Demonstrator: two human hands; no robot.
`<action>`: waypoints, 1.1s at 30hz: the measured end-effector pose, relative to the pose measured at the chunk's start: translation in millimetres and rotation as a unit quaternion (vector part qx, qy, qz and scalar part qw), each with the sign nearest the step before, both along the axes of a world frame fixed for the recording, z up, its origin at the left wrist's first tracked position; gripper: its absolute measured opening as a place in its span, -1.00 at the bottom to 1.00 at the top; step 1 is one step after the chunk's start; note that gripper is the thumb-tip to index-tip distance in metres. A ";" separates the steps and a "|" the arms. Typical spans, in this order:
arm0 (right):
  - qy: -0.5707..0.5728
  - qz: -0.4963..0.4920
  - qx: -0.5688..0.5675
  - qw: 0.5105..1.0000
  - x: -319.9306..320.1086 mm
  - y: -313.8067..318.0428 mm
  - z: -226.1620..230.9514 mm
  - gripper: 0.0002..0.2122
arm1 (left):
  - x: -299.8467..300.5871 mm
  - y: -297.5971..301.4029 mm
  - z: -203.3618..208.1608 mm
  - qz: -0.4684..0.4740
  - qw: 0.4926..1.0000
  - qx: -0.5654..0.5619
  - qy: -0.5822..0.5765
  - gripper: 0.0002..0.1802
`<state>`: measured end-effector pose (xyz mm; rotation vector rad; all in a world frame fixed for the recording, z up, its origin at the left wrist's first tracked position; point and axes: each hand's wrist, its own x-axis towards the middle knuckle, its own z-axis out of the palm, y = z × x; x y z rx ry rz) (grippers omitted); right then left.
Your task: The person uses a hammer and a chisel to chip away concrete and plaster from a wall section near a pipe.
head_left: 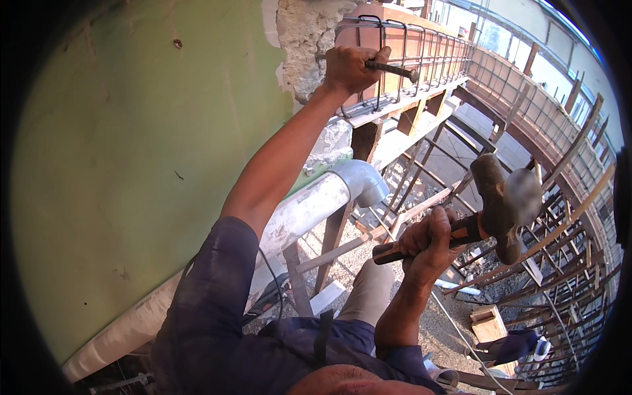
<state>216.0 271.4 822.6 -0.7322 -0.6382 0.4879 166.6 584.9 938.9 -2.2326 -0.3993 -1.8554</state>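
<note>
Cold chisel [394, 70]: running through clenched left hand [354, 68], pointing butt rightward, lying up-left of club hammer [492, 201] filling closed right hand [431, 241].

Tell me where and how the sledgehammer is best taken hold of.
Probably hold the sledgehammer by its handle, clear of the head, coming from the wearer's side and wrapping around it, as the right hand does. The handle is slim and lies roughly crosswise, its butt poking out to the left; the bulky head sits at the other end.
</note>
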 end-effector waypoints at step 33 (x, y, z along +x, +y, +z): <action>-0.249 0.004 -0.051 0.967 -1.7 98.5 11.6 -0.67 | -27.2 -13.3 -8.4 -0.065 0.998 0.020 0.016 -0.53</action>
